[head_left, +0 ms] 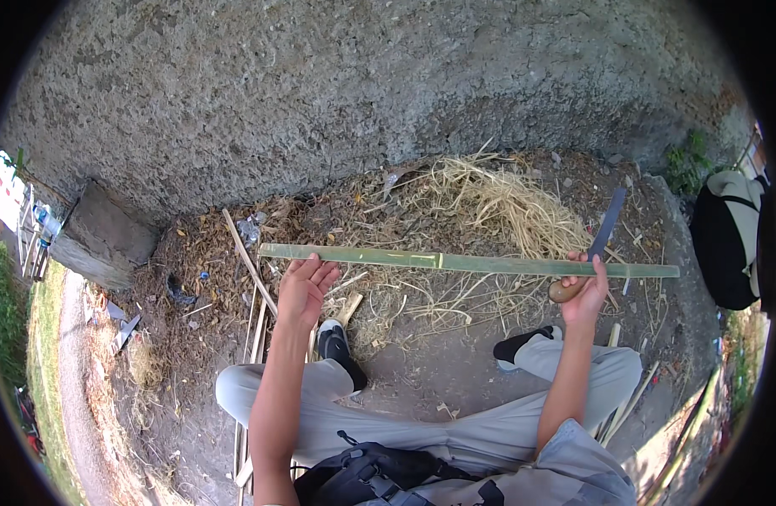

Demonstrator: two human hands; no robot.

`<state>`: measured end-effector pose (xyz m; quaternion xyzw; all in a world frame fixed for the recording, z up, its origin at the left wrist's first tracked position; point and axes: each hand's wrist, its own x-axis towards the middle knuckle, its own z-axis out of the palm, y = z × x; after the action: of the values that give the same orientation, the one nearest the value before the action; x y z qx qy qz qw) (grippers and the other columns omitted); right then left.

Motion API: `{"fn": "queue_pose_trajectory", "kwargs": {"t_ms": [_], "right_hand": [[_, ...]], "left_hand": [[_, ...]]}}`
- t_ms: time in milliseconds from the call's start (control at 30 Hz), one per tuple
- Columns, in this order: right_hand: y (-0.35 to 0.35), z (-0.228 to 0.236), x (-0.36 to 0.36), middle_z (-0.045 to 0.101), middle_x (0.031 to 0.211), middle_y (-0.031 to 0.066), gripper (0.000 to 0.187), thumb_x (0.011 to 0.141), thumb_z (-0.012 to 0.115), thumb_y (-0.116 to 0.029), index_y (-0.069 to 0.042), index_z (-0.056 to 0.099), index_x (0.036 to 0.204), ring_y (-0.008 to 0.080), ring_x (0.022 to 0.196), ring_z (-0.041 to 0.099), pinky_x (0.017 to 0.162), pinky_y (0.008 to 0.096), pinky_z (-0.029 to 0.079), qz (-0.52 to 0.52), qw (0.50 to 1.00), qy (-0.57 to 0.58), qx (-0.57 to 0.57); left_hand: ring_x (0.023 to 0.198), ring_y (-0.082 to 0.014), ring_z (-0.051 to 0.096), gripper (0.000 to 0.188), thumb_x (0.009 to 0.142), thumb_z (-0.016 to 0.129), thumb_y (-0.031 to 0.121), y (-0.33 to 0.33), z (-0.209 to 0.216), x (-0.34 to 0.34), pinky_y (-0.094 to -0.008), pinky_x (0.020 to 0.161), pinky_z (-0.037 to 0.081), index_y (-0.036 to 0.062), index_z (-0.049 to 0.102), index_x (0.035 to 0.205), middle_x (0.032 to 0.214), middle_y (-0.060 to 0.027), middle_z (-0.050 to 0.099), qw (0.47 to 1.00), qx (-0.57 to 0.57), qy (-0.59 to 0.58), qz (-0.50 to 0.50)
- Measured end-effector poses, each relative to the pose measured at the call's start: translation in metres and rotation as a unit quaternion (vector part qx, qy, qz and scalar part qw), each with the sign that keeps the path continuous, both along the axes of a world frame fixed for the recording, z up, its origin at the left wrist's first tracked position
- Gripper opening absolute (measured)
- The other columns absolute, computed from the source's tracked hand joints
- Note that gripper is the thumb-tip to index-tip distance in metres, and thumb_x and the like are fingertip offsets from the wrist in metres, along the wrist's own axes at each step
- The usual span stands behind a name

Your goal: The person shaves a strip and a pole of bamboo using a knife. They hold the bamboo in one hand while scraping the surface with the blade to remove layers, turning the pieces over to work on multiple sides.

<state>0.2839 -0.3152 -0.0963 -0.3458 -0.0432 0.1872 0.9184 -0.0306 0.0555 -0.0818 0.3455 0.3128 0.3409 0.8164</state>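
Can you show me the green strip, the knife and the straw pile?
Green strip [472,264], head view: on its middle.
Knife [608,223], head view: on its dark blade.
Straw pile [516,202], head view: on its pale stalks.

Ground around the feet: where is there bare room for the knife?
Mostly bare soil between the left shoe, right shoe and trousers could take the knife. Crowded: the straw heap near the wall, and bamboo strips left of the left shoe.

Hands [297,295] [584,302] well apart, fingers [326,275] curled, forearms [276,392] extended forward
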Motion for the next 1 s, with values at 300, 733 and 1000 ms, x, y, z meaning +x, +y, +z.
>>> {"fn": "queue_pose_trajectory", "kwargs": {"t_ms": [300, 733, 1000], "right_hand": [[0.004, -0.003, 0.002, 0.062, 0.086, 0.0034, 0.019, 0.092, 0.072, -0.019, -0.008, 0.058, 0.099, 0.0082, 0.057, 0.05, 0.051, 0.0256, 0.044, -0.041, 0.995, 0.016, -0.088], [0.004, -0.004, 0.001, 0.053, 0.07, -0.0019, 0.013, 0.09, 0.07, -0.017, -0.011, 0.059, 0.093, 0.0075, 0.055, 0.048, 0.05, 0.025, 0.044, -0.063, 0.991, 0.026, -0.116], [0.003, -0.015, 0.004, 0.05, 0.071, -0.0007, 0.012, 0.089, 0.064, -0.017, -0.01, 0.055, 0.093, 0.0076, 0.053, 0.045, 0.049, 0.0246, 0.042, -0.034, 0.997, 0.014, -0.064]], "left_hand": [[0.094, -0.0208, 0.069, 0.008, 0.099, 0.06, 0.009, -0.003, 0.008, -0.003, -0.0334, 0.083, 0.059, 0.0077, 0.055, 0.106, 0.101, -0.0059, 0.066, 0.999, 0.032, -0.017, 0.006], [0.094, -0.0235, 0.07, 0.015, 0.1, 0.058, 0.006, -0.003, 0.007, -0.003, -0.0362, 0.08, 0.059, 0.007, 0.052, 0.113, 0.102, -0.0088, 0.067, 0.997, 0.065, -0.044, 0.003], [0.102, -0.0249, 0.069, 0.024, 0.101, 0.059, 0.016, -0.01, 0.003, 0.003, -0.0398, 0.085, 0.06, 0.0019, 0.05, 0.119, 0.109, -0.0123, 0.066, 0.998, 0.037, -0.026, -0.032]]}}
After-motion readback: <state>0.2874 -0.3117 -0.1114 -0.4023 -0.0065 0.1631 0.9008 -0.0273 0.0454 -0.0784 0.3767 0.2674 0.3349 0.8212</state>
